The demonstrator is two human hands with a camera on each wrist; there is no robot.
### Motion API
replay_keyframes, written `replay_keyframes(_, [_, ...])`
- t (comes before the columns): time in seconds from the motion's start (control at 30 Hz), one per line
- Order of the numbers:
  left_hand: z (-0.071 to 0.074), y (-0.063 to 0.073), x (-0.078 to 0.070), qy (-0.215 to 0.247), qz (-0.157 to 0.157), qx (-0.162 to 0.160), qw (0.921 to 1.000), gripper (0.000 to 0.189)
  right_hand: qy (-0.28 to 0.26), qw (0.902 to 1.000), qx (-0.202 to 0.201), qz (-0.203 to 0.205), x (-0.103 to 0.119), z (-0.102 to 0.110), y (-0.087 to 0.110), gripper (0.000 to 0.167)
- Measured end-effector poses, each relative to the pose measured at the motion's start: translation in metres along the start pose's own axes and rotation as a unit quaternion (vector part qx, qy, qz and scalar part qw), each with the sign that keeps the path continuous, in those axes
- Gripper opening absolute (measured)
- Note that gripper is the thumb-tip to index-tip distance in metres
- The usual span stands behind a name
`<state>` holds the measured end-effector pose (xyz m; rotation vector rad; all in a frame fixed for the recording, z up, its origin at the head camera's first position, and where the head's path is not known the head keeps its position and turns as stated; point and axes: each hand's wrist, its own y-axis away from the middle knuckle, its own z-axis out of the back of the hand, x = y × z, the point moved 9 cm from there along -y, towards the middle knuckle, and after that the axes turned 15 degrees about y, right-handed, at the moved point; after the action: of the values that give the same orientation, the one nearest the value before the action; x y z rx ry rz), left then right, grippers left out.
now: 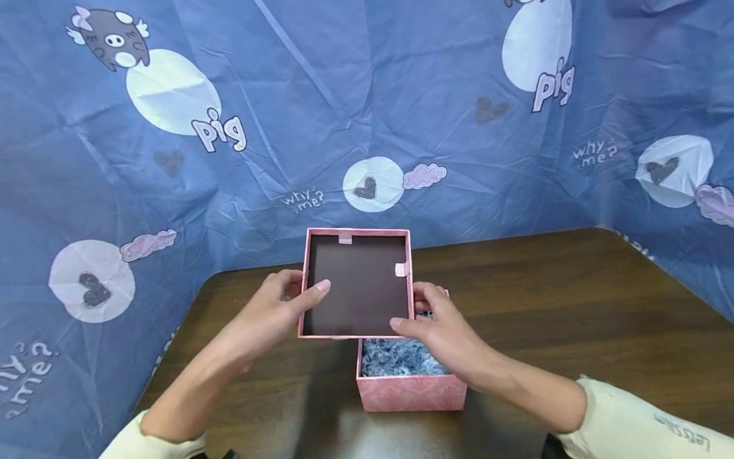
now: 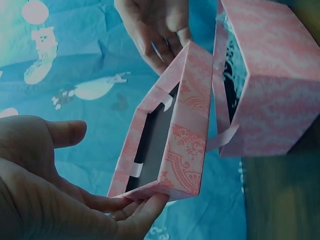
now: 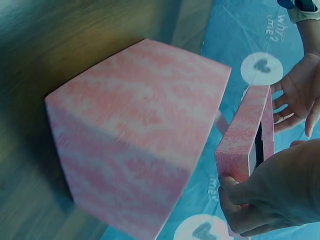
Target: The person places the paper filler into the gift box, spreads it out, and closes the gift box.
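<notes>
Both hands hold a pink patterned box lid [image 1: 358, 284] tilted up, its dark inside facing the head camera. My left hand [image 1: 269, 312] has it by the left side, thumb over the inside and fingers at the outer wall. At the lower right, my right hand [image 1: 450, 331] grips the lid's edge. Two pale tabs show on the lid's inner walls, one a white tab [image 1: 401, 270]. Below and behind the right hand stands the matching pink box [image 1: 413, 393], uncovered, with bluish-grey shredded filler [image 1: 395, 357] inside. A pale pink ribbon [image 2: 223, 139] runs between lid and box.
The box stands on a dark brown wooden table [image 1: 545, 299]. A blue printed cloth [image 1: 321, 115] hangs behind the table's far edge and along its sides. Bare wood extends to the right of the box and to its left.
</notes>
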<state>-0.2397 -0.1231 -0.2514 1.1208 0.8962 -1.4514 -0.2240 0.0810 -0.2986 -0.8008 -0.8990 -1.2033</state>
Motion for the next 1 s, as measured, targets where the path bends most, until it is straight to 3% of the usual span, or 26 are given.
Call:
replay_keyframes(0.57, [-0.045,-0.009,0.001,0.061,-0.005,0.037,0.9974,0.060,0.094,0.9952,-0.018,0.018,-0.012,0.056,0.014,0.052])
replay_keyframes(1.0, [-0.053,-0.008,0.005,0.093,-0.005,0.035,0.9951,0.058,0.102,0.9943,-0.027,0.017,-0.016,0.064,0.015,0.046])
